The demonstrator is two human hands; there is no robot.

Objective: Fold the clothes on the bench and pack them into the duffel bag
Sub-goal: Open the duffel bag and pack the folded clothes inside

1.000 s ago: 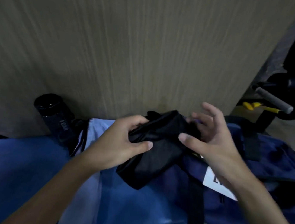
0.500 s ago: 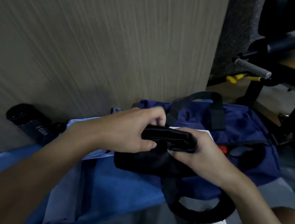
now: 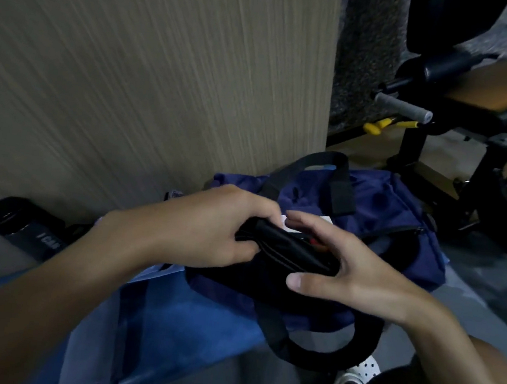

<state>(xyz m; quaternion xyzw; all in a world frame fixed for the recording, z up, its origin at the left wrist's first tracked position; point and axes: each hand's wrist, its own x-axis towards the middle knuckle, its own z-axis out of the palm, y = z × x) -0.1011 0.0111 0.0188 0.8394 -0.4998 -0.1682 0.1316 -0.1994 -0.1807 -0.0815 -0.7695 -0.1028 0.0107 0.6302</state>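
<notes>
fabric layers show along the near edge of the folded black garment (image 3: 295, 255), a thick flat bundle held just over the near left part of the navy duffel bag (image 3: 399, 233). whether it already rests on the bag or hangs slightly clear of it, i cannot tell.

the left hand (image 3: 207, 227) grips the bundle's left end, fingers curled down over the far side and thumb tucked underneath. the right hand (image 3: 351, 266) is spread wide around the right end: its fingers reach out nearly straight along the far edge, the thumb sticks out on the near side, and the palm lies against the cloth rather than clamping it. a sliver of white label (image 3: 284, 222) shows between the two sets of fingertips.

the bag lies on the right end of the blue bench (image 3: 187, 320), pushed up against a wood-grain panel (image 3: 149, 69). one black strap (image 3: 341, 189) arches over the bag's far side; another strap loop (image 3: 315, 356) hangs off the front of the bench. a pale blue garment (image 3: 88, 356) is draped over the bench under the left forearm and spills over the front edge. further left, a black bottle (image 3: 26, 229) lies tilted against the panel.

below the hanging strap, a white shoe (image 3: 363, 370) shows on the grey floor. off to the right stands black gym equipment with a grey foam handle (image 3: 404, 107) and a yellow piece (image 3: 376, 127) just under it.
</notes>
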